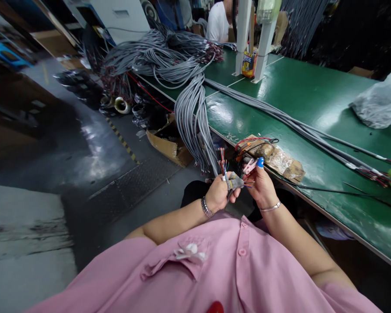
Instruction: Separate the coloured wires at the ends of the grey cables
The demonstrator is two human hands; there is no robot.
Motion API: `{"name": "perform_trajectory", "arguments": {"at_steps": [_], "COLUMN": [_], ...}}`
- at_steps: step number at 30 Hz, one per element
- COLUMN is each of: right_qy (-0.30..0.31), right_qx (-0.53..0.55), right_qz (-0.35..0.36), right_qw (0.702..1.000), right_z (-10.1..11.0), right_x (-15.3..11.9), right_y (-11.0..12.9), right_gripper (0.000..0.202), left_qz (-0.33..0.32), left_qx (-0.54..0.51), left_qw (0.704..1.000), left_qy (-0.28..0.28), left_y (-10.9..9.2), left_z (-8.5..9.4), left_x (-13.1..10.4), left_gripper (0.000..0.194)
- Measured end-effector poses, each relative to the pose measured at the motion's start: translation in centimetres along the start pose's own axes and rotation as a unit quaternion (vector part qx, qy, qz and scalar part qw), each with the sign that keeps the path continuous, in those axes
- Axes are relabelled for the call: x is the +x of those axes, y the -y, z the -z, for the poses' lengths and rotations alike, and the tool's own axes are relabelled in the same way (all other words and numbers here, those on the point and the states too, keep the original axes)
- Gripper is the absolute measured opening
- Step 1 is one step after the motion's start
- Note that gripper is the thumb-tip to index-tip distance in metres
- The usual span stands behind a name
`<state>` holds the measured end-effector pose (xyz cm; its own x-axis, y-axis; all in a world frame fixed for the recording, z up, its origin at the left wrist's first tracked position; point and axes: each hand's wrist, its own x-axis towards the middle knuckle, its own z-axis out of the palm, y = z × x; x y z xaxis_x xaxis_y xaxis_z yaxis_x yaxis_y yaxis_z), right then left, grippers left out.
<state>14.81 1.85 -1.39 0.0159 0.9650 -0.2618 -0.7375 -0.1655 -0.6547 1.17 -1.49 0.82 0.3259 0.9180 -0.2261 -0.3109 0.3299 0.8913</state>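
The person wears a pink shirt with short sleeves, matching round buttons down a stitched front strip, and a chest pocket with a pointed flap. A white, flower-like ornament sits on the pocket, with faint pink lettering just above. A linked, silvery band circles the left wrist, a slim, smooth bangle the right. The left hand has a grey wrap with yellow bands on a digit; the right hand has a blue, white-spotted cover on its thumb tip.
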Motion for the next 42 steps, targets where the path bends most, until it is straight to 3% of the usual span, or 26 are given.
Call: {"name": "perform_trajectory", "arguments": {"at_steps": [12, 20, 28, 32, 40, 42], "right_qy": [0.043, 0.048, 0.057, 0.031, 0.071, 0.068], "right_qx": [0.008, -0.050, 0.004, 0.019, 0.027, 0.020], "right_qz": [-0.040, 0.021, -0.064, -0.049, -0.068, -0.072], "right_qw": [0.998, 0.997, 0.996, 0.998, 0.995, 0.995], "right_z": [0.2, -0.1, 0.2, 0.1, 0.2, 0.3], "right_x": [-1.1, -1.6, -0.4, -0.1, -0.9, -1.1], "right_y": [0.3, 0.6, 0.3, 0.0, 0.4, 0.7], "right_gripper": [0.046, 0.034, 0.036, 0.033, 0.050, 0.046], "left_qz": [0.000, -0.008, -0.006, -0.003, -0.007, -0.014], "left_qx": [0.003, -0.002, 0.003, 0.013, 0.006, 0.006], "left_qw": [1.000, 1.000, 1.000, 1.000, 1.000, 1.000], "left_qy": [0.000, -0.003, -0.006, -0.013, -0.014, -0.018], "left_y": [0.0, -0.3, -0.1, 0.1, 0.0, -0.1], "left_z": [0.3, 0.0, -0.3, -0.3, -0.1, -0.1], "left_x": [-0.8, -0.7, -0.1, 0.1, -0.5, -0.9], "left_gripper": [0.030, 0.030, 0.029, 0.029, 0.031, 0.034]}}
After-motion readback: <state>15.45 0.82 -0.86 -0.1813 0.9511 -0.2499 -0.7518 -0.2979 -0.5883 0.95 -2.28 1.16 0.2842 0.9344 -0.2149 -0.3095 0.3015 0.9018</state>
